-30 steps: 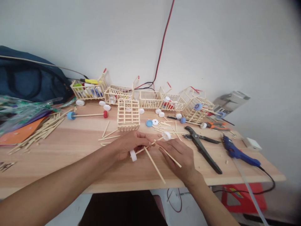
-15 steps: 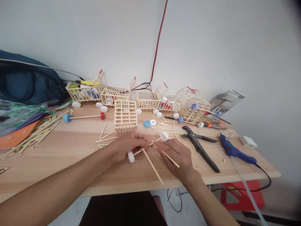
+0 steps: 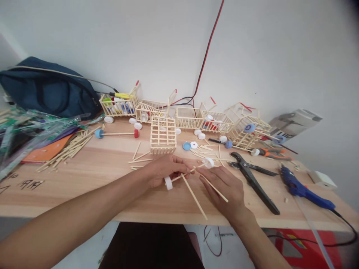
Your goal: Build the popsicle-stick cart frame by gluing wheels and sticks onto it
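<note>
Between my hands is an axle, a thin wooden stick with a white bottle cap (image 3: 168, 183) at its left end and another white cap (image 3: 209, 163) at its right. My left hand (image 3: 168, 169) pinches this axle near its middle. A loose-ended wooden stick (image 3: 194, 197) slants from the axle toward the table's front edge. My right hand (image 3: 226, 185) is closed on a second wooden stick (image 3: 214, 188), its fingertips close to the axle. Whether either stick is fixed to the axle I cannot tell. Just beyond my left hand stands a small stick cage (image 3: 163, 135).
Several stick carts (image 3: 189, 116) line the wall. Black cutting pliers (image 3: 254, 183) and a blue glue gun (image 3: 304, 186) lie at the right. Left are a stick pile (image 3: 74, 147), a capped axle (image 3: 117, 133) and a blue bag (image 3: 56, 87). Short stick pieces (image 3: 207, 151) lie behind my hands.
My view has swung slightly left, so the scene sits further right. Both hands keep nearly the same hold on the axle and stick.
</note>
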Demonstrator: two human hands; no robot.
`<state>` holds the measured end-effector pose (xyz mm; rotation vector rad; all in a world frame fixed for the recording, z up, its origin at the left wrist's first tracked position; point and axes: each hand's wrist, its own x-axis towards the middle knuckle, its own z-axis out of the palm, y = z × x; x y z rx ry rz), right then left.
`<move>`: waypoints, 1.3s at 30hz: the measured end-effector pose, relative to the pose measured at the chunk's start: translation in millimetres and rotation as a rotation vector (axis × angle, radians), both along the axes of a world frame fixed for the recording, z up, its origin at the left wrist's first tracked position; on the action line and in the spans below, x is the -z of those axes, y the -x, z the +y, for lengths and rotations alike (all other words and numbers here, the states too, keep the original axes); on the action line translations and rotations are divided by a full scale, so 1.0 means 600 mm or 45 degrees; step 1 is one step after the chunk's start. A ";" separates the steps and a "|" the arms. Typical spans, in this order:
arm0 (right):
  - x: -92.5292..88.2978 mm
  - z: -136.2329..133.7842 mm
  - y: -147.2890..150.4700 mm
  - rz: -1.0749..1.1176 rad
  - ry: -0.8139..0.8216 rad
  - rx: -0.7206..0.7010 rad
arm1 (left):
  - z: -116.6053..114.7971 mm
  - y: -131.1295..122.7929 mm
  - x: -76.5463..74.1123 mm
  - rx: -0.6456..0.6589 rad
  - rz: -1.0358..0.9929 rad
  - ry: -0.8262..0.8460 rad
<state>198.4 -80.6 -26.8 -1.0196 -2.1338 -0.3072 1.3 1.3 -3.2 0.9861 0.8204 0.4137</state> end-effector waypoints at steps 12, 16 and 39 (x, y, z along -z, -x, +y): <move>0.000 -0.002 -0.001 0.004 0.014 0.004 | 0.000 0.000 -0.002 -0.012 0.031 0.008; 0.001 -0.002 -0.003 -0.005 0.024 0.005 | 0.000 0.002 0.004 0.005 0.006 -0.008; 0.002 0.000 -0.003 0.019 0.004 0.015 | 0.004 0.002 0.012 0.008 0.022 -0.021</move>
